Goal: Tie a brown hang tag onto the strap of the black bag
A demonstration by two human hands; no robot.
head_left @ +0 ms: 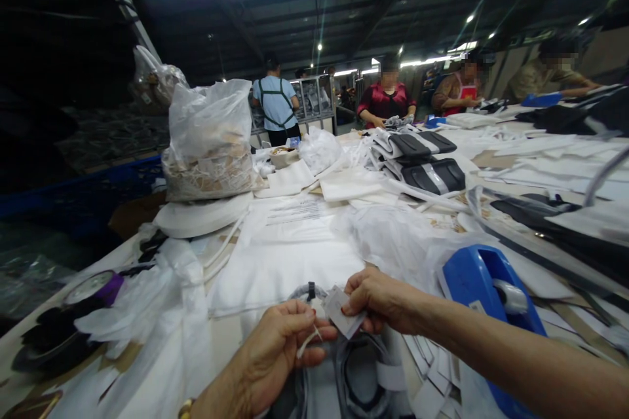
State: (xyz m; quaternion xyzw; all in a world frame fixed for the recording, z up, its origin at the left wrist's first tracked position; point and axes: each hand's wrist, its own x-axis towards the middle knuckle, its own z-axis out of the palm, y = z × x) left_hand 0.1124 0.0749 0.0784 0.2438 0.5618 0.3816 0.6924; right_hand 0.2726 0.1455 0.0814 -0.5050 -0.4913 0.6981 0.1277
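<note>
My right hand (366, 301) pinches a small whitish square tag (344, 314) between thumb and fingers. Beside it on the left, my left hand (295, 334) holds a thin white string (308, 340) between thumb and forefinger, its other fingers partly spread. Both hands are close together over a grey and black item with wrapped, looped straps (363, 373) at the table's front edge. A white band goes around the right-hand loop. Part of the item is hidden beneath my left hand.
A blue tape dispenser (472, 281) stands right, beside a pile of white tags (432, 373). White foam sheets (295, 262) lie ahead. A large plastic bag (209, 144) stands back left, black padded pieces (422, 157) back right. Several people are beyond.
</note>
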